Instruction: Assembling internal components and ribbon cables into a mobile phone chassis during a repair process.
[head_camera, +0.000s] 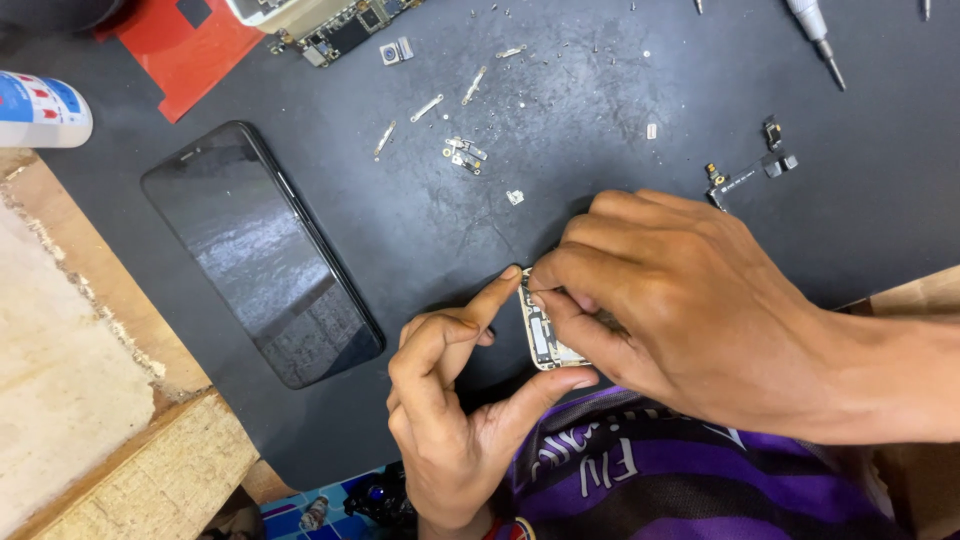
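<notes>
Over a dark mat (560, 120), left hand (450, 400) and right hand (680, 300) pinch a circuit board (543, 335).

The left hand (450, 400) rises from below, palm up, index finger and thumb spread in a pinching grip. The right hand (680, 300) reaches in from the right, knuckles up, fingertips pinched together beside the left index fingertip

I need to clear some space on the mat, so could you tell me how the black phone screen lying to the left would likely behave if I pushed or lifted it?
The black phone screen lies flat on the dark mat, so it would probably slide, not roll or tip. Its glossy face looks slippery. Thin and glassy, it is likely fragile if flexed.
</notes>
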